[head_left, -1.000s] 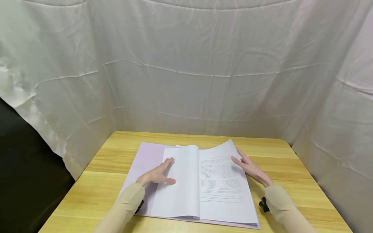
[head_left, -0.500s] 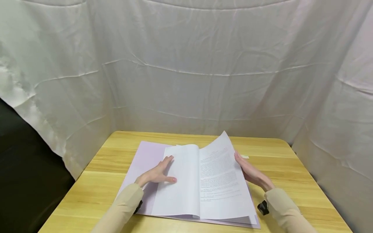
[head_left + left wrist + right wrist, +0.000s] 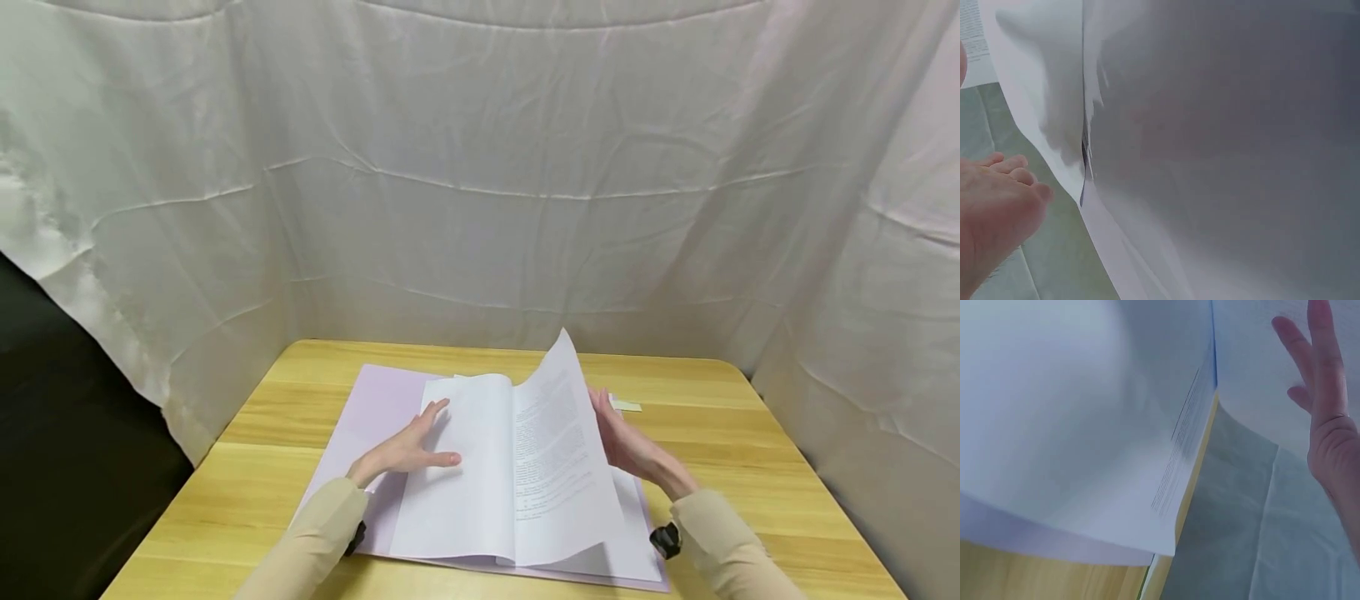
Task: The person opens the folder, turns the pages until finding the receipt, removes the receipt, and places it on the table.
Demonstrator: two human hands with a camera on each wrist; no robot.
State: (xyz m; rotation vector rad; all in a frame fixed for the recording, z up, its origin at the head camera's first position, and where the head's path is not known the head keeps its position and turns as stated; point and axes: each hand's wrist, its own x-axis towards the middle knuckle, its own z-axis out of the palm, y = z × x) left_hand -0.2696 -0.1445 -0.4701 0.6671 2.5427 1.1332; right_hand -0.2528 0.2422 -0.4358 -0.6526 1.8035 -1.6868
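A lilac folder [image 3: 382, 396] lies spread on the table with printed paper sheets in it. My left hand [image 3: 405, 450] rests on the blank left page [image 3: 480, 500], fingers and thumb spread. Behind the raised right page [image 3: 555, 467] is my right hand [image 3: 633, 446], its fingers at the page's outer edge and partly hidden. That page bears lines of print and curves upward, its top corner highest. Under it a further white sheet [image 3: 637, 542] shows. The right wrist view has my right hand [image 3: 1332, 419] with straight fingers against a sheet [image 3: 1247, 369].
The wooden table [image 3: 247, 433] carries the folder near its front edge. A small pale tab [image 3: 627, 406] sticks out beyond the folder's right side. Grey-white cloth [image 3: 540, 233] hangs behind and at both sides; a black area [image 3: 67, 433] lies at the left.
The right page has lifted and swung leftward with my right hand, uncovering more of the sheet beneath and the pale tab. My left hand has stayed almost still.
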